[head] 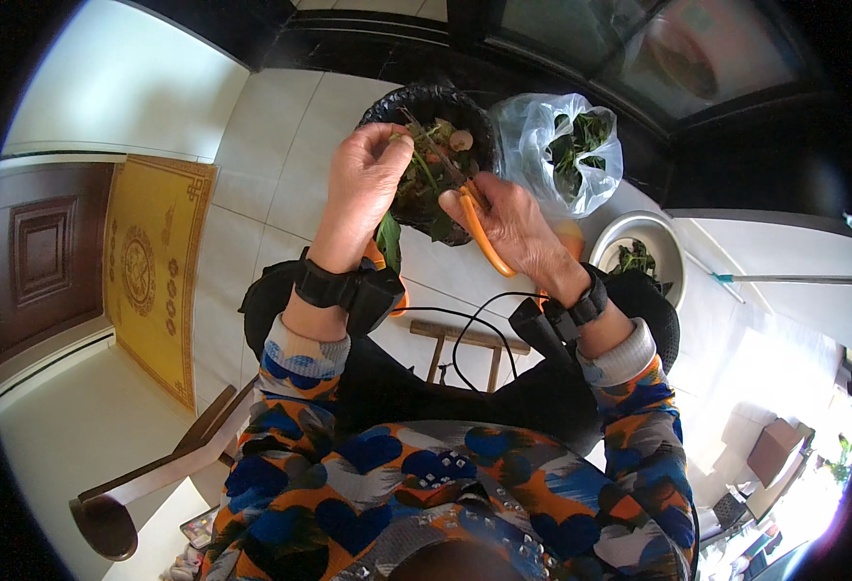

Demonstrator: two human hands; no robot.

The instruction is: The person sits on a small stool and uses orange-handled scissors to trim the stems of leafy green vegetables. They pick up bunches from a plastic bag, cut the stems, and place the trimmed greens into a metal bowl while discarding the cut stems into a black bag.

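Note:
My left hand [370,171] pinches a green leafy stem [423,168] above a bin lined with a black plastic bag [495,134]. Orange-handled scissors [482,236] are in my right hand [509,218], their blades pointing up and left over the bin, near the stem. Plant scraps [437,134] fill much of the bin. A large leaf [389,240] hangs below my left hand. Right of the bin stands a clear plastic bag [531,156] with dark green leaves [578,152]. Further right, a metal basin [676,254] holds more leaves [636,258].
A wooden stool or frame [469,335] and a black cable [462,315] lie between my legs. A yellow patterned mat [157,276] lies at the left by a brown door [44,254]. A wooden armrest [171,472] is at lower left. Dark glazed cabinetry [585,69] borders the far side.

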